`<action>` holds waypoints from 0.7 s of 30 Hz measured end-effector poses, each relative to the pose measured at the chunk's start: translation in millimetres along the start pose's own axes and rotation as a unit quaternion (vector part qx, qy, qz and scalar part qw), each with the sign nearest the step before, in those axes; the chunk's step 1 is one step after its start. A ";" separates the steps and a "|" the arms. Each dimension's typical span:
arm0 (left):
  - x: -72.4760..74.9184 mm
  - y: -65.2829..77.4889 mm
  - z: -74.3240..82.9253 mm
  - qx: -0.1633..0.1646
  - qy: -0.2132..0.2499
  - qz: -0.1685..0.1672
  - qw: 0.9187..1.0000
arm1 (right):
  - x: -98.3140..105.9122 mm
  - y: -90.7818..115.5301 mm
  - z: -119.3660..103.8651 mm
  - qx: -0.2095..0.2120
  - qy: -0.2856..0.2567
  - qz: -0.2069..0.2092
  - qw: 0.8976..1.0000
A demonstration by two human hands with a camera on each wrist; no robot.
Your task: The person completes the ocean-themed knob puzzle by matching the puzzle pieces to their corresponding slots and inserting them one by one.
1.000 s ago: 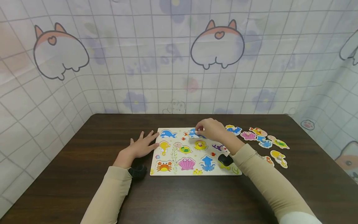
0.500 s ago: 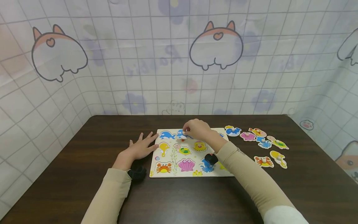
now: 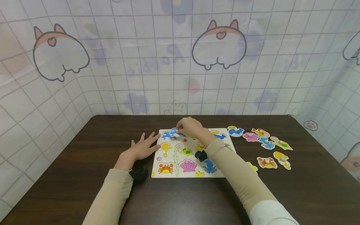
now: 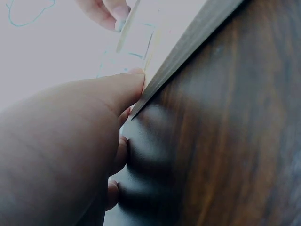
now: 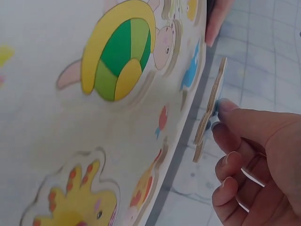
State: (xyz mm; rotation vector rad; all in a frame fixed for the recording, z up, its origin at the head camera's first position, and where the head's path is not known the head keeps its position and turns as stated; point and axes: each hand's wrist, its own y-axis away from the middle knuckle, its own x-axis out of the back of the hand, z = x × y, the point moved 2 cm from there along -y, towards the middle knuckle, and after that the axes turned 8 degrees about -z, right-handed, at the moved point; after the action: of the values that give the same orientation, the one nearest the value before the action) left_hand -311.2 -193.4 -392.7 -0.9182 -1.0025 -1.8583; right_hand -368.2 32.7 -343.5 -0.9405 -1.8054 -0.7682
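Pinching flat blue-and-white sea-animal puzzle piece of wood (image 3: 173,132) between thumb and index finger of right hand (image 3: 191,127), with other fingers loosely bent. Held over far left part of rectangular cream-white wooden puzzle board (image 3: 170,158), partly covering blue dolphin-like print (image 3: 166,135). Seen edge-on in right wrist view, with gap to board face. Spreading left hand (image 3: 142,148) at board's left edge, touching it with fingertips.

Crossing board's right half and near edge with right beige sleeve (image 3: 239,176). Room on dark brown wood-grain tabletop (image 3: 73,162) left of left hand, in front of near edge, plus narrow strip behind far edge, up to white grid-patterned cloth (image 3: 168,84).

Past board's right edge: blue whale piece with yellow top (image 3: 235,131) just beside; bunched close, pink shell piece (image 3: 251,137), orange-and-yellow fish piece (image 3: 261,133), blue squid piece (image 3: 267,143), green turtle piece (image 3: 281,143). Nearer: orange crab piece (image 3: 267,162), yellow seahorse piece (image 3: 282,160); partly behind sleeve, yellow piece (image 3: 252,166).
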 end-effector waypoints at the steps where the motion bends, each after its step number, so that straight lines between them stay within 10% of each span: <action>1: -0.4 0.0 -0.1 0.000 -0.001 -0.001 1.000 | -1.5 -1.9 -1.4 0.001 0.003 -0.003 1.000; 21: -0.9 -1.4 -1.5 -0.005 0.003 0.000 1.000 | -15.6 -27.7 -16.2 0.001 0.007 -0.025 1.000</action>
State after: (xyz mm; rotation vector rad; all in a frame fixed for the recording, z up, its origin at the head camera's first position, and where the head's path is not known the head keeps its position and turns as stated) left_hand -312.4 -193.9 -394.5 -0.9177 -0.9900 -1.8676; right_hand -380.4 1.1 -354.7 -0.8895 -1.8232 -0.8024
